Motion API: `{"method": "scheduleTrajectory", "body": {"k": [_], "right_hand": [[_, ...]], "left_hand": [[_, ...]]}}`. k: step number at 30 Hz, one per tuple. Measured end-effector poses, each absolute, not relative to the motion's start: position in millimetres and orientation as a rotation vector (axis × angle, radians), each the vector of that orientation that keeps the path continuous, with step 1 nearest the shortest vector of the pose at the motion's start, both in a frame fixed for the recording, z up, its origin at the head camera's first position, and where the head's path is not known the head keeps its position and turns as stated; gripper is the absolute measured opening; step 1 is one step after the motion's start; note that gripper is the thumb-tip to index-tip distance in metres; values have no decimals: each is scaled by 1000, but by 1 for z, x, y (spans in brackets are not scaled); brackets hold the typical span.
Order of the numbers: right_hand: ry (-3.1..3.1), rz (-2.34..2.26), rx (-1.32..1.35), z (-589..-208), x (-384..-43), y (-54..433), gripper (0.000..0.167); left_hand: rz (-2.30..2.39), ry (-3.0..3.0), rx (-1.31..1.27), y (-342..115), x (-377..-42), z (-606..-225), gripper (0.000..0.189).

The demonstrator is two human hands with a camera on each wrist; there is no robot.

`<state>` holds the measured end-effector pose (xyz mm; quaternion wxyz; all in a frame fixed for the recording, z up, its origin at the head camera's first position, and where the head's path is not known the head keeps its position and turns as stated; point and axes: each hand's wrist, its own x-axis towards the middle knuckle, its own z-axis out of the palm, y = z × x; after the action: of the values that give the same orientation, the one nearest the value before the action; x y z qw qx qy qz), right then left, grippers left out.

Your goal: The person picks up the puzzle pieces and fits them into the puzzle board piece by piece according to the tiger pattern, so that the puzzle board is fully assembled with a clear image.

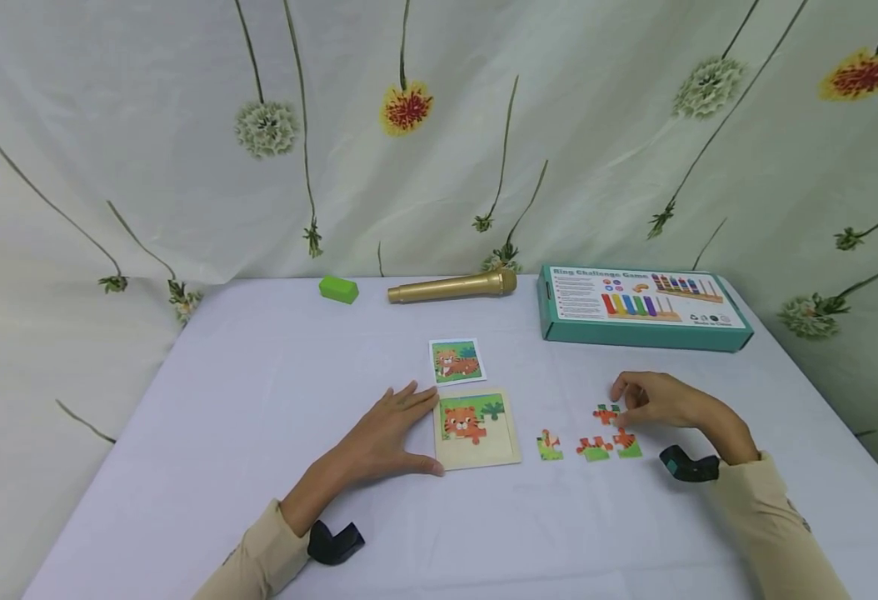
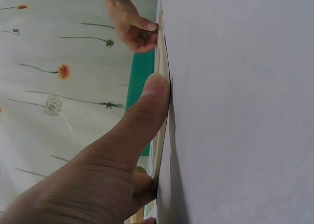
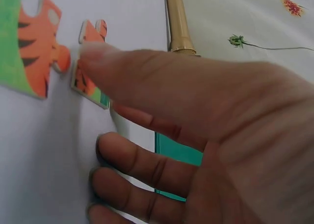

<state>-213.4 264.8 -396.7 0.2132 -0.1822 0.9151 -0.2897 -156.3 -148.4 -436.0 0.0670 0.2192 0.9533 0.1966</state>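
My left hand (image 1: 388,435) lies spread at the left side of a square wooden puzzle board (image 1: 516,442), its fingertips and thumb touching the edge. Within the board's frame sit joined pieces showing a tiger's face (image 1: 461,422) and a green plant. To the right, my right hand (image 1: 660,398) pinches an orange puzzle piece (image 1: 604,414) between thumb and index finger; the thumb partly hides it in the right wrist view. Closer to me lie a striped corner piece (image 1: 628,446), an orange-and-green piece (image 1: 595,450) and another loose piece (image 1: 549,447).
A tiger picture card (image 1: 457,362) lies just beyond the board. Along the back of the table are a green block (image 1: 338,289), a gold toy microphone (image 1: 450,288) and a teal game box (image 1: 645,333). Flowered cloth (image 1: 439,183) hangs behind.
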Motion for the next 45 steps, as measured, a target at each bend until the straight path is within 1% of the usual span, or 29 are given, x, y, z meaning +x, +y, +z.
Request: {"method": "scheduleTrajectory", "body": {"k": [3, 10, 14, 20, 26, 38, 45], "right_hand": [[2538, -787, -478, -397, -212, 263, 37], [2564, -777, -465, -399, -211, 261, 29], [2584, -779, -471, -400, -212, 260, 27], [2597, -805, -566, -401, -213, 260, 35], [2558, -838, -657, -403, -213, 260, 33], [2493, -909, -718, -405, -213, 257, 30], [2492, -881, -750, -404, -214, 257, 23]], "left_hand": [[602, 2870, 660, -148, -157, -437, 105], [621, 2871, 676, -148, -156, -436, 105], [621, 2869, 681, -148, -156, -436, 105], [614, 2874, 674, -149, -157, -437, 105], [613, 2870, 663, -149, -155, -437, 104], [620, 2868, 666, -149, -153, -434, 104], [619, 2873, 674, -149, -154, -432, 105]]}}
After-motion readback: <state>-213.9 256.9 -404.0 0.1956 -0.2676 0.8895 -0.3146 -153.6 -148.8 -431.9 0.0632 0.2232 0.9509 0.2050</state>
